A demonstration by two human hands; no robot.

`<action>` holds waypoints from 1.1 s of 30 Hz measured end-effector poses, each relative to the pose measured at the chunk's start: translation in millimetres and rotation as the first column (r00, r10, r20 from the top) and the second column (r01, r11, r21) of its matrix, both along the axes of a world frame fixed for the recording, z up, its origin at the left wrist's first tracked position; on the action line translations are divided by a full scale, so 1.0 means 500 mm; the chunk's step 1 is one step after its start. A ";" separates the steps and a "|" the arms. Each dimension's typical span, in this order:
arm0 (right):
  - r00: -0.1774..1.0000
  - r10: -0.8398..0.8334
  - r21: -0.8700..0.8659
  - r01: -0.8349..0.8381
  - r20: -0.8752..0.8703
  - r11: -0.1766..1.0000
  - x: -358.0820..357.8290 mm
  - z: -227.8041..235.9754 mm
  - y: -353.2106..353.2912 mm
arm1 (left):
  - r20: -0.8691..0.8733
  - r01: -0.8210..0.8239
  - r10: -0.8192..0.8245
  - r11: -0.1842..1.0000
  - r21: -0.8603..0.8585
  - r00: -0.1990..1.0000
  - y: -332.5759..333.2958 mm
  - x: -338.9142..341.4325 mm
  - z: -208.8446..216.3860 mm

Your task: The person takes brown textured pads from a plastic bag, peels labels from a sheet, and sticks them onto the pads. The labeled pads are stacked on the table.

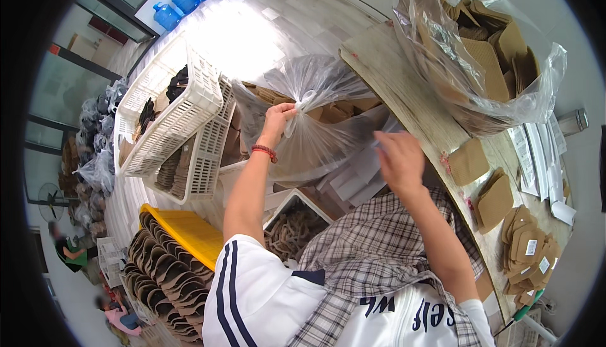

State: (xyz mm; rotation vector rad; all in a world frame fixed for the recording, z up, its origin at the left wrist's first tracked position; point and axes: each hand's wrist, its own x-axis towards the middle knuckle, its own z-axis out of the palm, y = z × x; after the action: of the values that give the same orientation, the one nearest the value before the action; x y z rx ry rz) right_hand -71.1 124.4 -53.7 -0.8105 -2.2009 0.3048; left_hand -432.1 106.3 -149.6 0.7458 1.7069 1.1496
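A large clear plastic bag (322,145) of brown flat pieces stands in front of me, its top gathered into a knotted, twisted neck (307,102). My left hand (279,118), with a red beaded bracelet at the wrist, is closed in a pinch on the bag's neck. To the right of the bag, near the table edge, my right hand (402,158) hovers apart from it. Motion smears its fingers, so I cannot make out whether it holds anything.
White crates (208,164) are stacked at left, above a yellow crate (180,233) beside rows of brown pieces. A worktable (404,88) at right bears an open plastic bag (435,50), brown stacks (527,246) and papers (543,158). Two people are at far left.
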 end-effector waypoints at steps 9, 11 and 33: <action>0.952 -0.188 -0.789 -0.081 -0.243 0.609 -0.326 -0.147 0.050 | 0.114 0.005 -0.015 0.996 0.089 0.993 -0.004 0.062 0.033; 0.955 -0.214 -0.824 -0.053 -0.208 0.564 -0.336 -0.165 0.052 | 0.103 0.044 -0.055 0.994 0.105 0.993 -0.010 0.060 0.025; 0.990 0.122 -0.381 -0.139 -0.070 0.914 -0.291 -0.148 0.083 | -0.841 0.812 -0.538 0.515 -0.275 0.057 0.079 0.060 0.122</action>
State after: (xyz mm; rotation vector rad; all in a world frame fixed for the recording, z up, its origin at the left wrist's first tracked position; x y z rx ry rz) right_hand -216.6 165.8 -127.6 -0.8531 -2.1860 0.8369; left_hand -402.4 146.0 -88.7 2.3960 1.4732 0.1729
